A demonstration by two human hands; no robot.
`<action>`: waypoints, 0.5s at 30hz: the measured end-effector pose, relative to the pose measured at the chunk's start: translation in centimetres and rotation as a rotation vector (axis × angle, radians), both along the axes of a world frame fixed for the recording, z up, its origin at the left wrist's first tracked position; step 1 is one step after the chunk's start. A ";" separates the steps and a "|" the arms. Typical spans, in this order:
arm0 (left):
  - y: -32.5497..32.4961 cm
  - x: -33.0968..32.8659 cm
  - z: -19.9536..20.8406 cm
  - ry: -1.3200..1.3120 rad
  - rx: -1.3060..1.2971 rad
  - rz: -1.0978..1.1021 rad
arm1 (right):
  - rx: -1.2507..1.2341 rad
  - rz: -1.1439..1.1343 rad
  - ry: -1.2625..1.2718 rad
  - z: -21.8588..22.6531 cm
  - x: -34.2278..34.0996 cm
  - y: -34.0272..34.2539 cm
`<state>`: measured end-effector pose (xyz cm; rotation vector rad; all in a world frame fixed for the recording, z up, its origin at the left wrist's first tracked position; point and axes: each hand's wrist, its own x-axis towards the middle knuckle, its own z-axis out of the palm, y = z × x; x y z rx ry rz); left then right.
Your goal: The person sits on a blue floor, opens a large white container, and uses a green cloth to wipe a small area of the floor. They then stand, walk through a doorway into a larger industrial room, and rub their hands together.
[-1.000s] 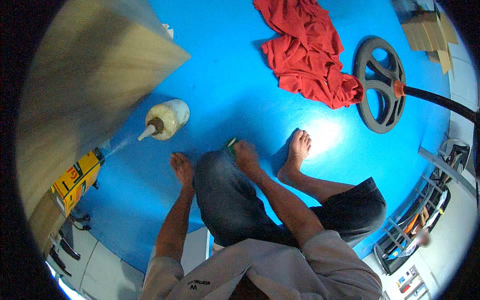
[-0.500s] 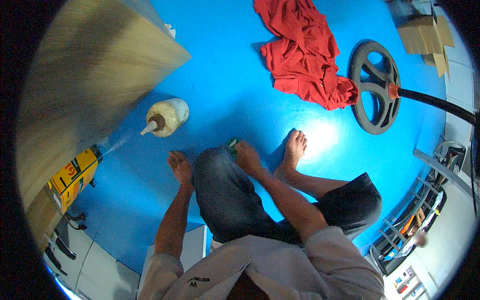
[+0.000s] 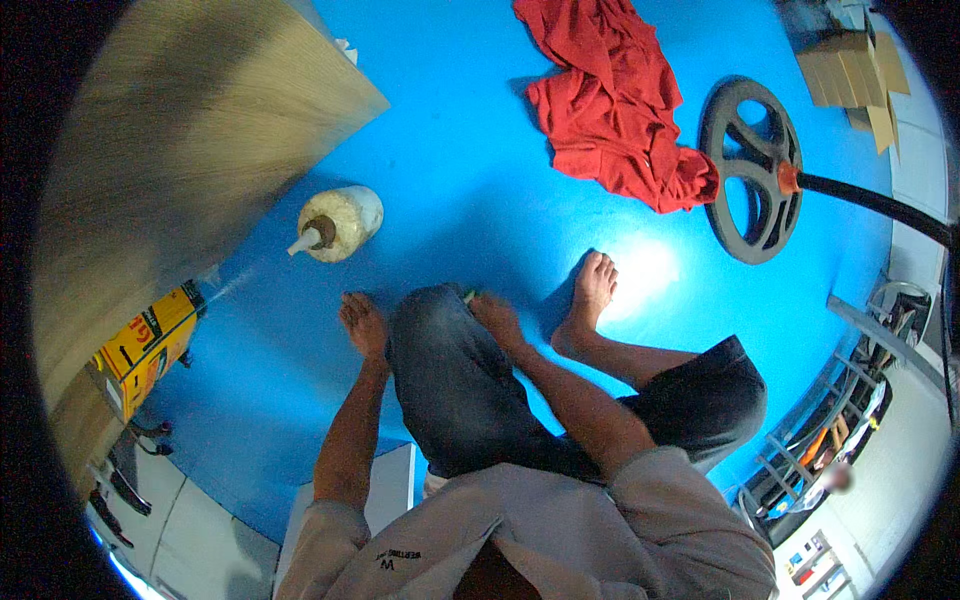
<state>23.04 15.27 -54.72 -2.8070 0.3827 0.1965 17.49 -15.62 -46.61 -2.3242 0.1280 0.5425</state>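
My right hand (image 3: 494, 316) is closed beside my raised left knee in dark jeans. A sliver of a small green object (image 3: 469, 296) shows at its fingertips. The rest of that object is hidden by the hand and knee, so its kind cannot be made out. On the knee's other side my left hand (image 3: 363, 325) reaches low toward the blue floor (image 3: 470, 150), fingers pointing forward and slightly apart; nothing shows in it. Ahead of the left hand stands a whitish, yellow-stained bottle (image 3: 345, 222) with a brown collar and a pale nozzle. Neither hand touches it.
A wood-grain panel (image 3: 220, 130) rises at the left, with a yellow box (image 3: 150, 345) beside it. Rumpled red cloth (image 3: 625, 110) lies ahead, against a black spoked wheel-like base (image 3: 735, 180) with a rod. Cardboard (image 3: 850, 75) stands far right. My bare right foot (image 3: 593, 290) rests on the floor.
My right hand has shifted slightly toward the knee, and less of the green object shows. The left hand stays in nearly the same place. The whole view has shifted slightly.
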 end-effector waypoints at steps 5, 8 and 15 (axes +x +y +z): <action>-2.3 0.2 0.2 -0.004 -0.202 0.040 | -0.383 -0.663 -0.504 -2.1 9.6 -19.6; -1.9 0.7 -0.7 -0.042 -0.314 0.057 | -0.427 -0.666 -0.394 -1.4 10.6 -19.2; 0.5 0.2 -3.2 -0.014 0.068 0.048 | 0.042 -0.113 -0.157 0.0 3.6 -1.6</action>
